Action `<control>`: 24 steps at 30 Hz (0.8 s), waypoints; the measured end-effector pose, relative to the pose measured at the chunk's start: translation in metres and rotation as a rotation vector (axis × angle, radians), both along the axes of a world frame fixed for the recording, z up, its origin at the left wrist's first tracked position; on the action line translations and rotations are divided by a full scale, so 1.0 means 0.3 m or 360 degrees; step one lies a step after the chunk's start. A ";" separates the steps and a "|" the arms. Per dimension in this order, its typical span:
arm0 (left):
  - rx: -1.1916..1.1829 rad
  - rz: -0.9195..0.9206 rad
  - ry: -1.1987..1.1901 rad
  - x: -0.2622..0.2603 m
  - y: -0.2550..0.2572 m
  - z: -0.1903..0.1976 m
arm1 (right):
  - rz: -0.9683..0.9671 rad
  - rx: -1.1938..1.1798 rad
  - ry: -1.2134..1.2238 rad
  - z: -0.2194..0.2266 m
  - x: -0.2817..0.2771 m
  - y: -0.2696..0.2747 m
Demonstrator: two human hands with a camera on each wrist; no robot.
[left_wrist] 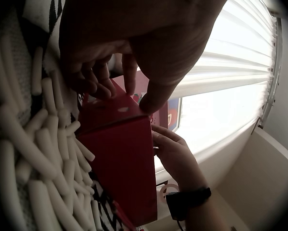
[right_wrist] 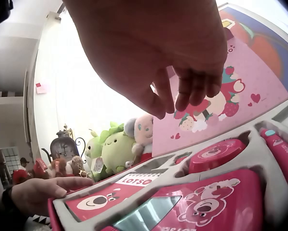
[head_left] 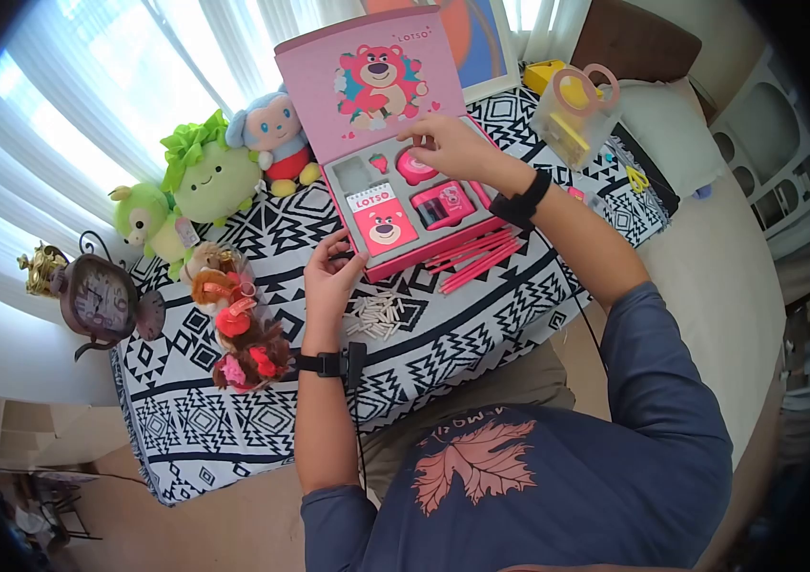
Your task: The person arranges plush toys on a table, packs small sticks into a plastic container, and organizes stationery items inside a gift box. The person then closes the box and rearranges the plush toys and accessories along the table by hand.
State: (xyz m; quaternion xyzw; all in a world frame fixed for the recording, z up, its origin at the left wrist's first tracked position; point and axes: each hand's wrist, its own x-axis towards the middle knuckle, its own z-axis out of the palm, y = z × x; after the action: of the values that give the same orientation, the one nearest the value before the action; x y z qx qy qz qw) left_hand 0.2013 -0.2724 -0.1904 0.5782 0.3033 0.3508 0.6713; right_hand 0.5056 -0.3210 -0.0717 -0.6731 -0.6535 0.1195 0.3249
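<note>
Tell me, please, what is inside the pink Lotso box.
Its grey tray holds a Lotso notepad, a strawberry piece, a round pink case and other pink items; whatever lies beneath the tray is hidden.

"lotso" on box lid and notepad.

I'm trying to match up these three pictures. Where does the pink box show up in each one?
Head view: upper middle, the pink box stands with its lid raised.
Left wrist view: centre, mostly its dark red-pink outer wall.
Right wrist view: along the bottom and right, seen up close, lid rising behind.
Shared landmark: the person's left hand, at the box's edge in all three.
</note>
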 end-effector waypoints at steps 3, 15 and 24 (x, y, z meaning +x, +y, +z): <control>-0.0079 0.0002 -0.0117 0.002 0.002 -0.007 | 0.0018 0.0118 -0.0024 0.049 0.050 -0.142; -0.0050 0.0009 -0.0052 0.001 -0.011 0.015 | -0.1051 -0.0698 -0.0397 0.030 0.293 -0.709; -0.0013 0.0072 0.0011 0.009 -0.033 0.035 | -0.1124 -0.0568 -0.0151 -0.215 0.256 -0.829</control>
State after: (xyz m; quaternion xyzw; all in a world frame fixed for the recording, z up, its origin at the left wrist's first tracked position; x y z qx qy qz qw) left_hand 0.2039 -0.2823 -0.1799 0.5696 0.3201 0.3626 0.6645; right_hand 0.5825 -0.5696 -0.1362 -0.9070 -0.3651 0.0808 0.1935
